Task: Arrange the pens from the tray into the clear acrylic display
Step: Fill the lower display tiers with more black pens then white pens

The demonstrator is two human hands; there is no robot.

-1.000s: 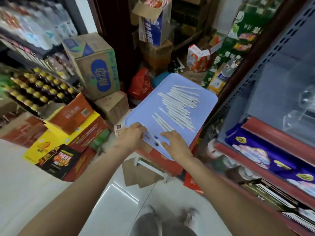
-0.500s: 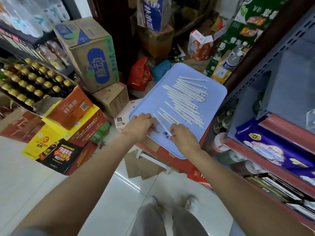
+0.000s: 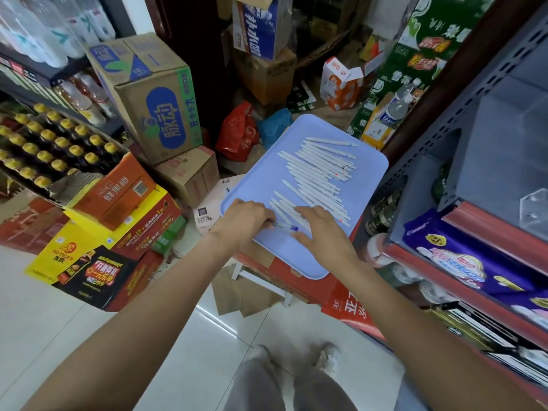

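A person stands over a pale blue rectangular plastic tray (image 3: 367, 185) set on red cardboard cartons (image 3: 299, 280) in a crowded shop aisle. Rows of slim white pens (image 3: 317, 176) lie side by side across the tray's middle, running from near its far edge towards its near edge. The left hand (image 3: 244, 222) rests at the tray's near left edge, fingers curled down over a clear pen with a blue cap (image 3: 286, 226) that lies on the tray surface just beyond the knuckles; whether the fingers actually pinch it cannot be told. The right hand (image 3: 321, 229) lies flat and relaxed, fingers spread, on the nearest white pens close to the tray's near edge. A piece of the clear acrylic display (image 3: 533, 207) shows at the right border, on the grey metal shelf unit (image 3: 462, 93) beside the tray, above purple snack packets (image 3: 462, 259).
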